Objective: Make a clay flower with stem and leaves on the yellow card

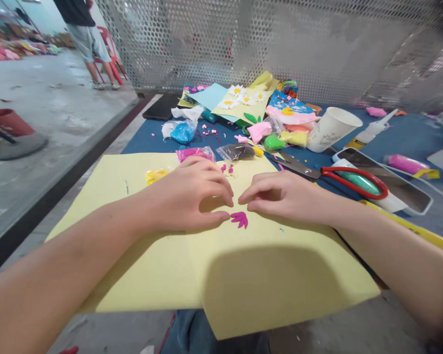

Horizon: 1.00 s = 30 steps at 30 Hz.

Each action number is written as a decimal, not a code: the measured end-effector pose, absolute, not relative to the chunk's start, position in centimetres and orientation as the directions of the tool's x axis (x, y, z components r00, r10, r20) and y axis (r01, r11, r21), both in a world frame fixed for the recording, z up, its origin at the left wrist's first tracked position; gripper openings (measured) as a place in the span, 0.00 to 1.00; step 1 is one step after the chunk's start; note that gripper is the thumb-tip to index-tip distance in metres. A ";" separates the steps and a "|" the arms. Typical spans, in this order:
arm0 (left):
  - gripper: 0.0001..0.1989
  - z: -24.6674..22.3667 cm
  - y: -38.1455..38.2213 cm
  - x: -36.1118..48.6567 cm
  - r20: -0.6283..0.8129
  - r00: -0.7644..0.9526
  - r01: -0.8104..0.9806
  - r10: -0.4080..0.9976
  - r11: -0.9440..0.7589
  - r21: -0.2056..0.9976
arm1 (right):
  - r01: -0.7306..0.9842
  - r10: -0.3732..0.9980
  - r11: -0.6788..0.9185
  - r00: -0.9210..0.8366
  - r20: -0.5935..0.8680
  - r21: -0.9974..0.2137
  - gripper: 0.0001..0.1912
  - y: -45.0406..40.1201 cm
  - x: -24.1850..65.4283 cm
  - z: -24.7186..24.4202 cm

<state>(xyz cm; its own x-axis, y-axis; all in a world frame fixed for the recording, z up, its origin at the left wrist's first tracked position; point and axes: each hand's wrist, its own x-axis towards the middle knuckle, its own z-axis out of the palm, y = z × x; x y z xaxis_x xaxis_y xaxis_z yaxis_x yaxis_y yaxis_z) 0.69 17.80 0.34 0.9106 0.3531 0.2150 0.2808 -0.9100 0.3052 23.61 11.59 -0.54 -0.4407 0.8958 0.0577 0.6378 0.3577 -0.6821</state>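
Observation:
On the yellow paper [162, 275] lies a small magenta fan of petal shapes [239, 219]. My left hand [192, 194] rests on the paper to its left, fingers curved and apart, the thumb tip beside the petals and nothing held. My right hand [286, 194] is just above and right of the petals, its fingers bent with a gap between thumb and fingers, empty. Small magenta bits [227, 168] lie beyond the hands. Near my left knuckles are a magenta clay bag [195, 154] and a yellow piece [156, 176]; a dark clay bag [237, 151] sits behind.
Red-handled scissors [354, 181], a phone [387, 179], a yellow tool [409, 225] and a white paper cup [334, 129] stand or lie at the right. Daisies on paper [243, 96] and colored clay [274, 142] are at the back, before a perforated metal panel [280, 44]. A person stands far left.

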 end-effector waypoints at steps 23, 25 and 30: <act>0.10 0.1 18.1 1.0 0.268 0.911 0.242 0.314 -0.932 0.269 | 0.692 0.916 0.377 -0.378 0.136 -0.615 0.09 11.7 23.6 -0.6; 0.11 0.0 18.4 0.9 0.312 0.879 0.314 0.361 -0.930 0.191 | 0.706 0.921 0.385 -0.340 0.193 -0.594 0.09 11.8 23.7 -0.7; 0.12 -0.6 19.3 0.5 0.433 0.749 0.537 0.502 -0.842 0.048 | 0.804 0.888 0.421 -0.269 0.374 -0.421 0.10 12.4 24.2 -1.3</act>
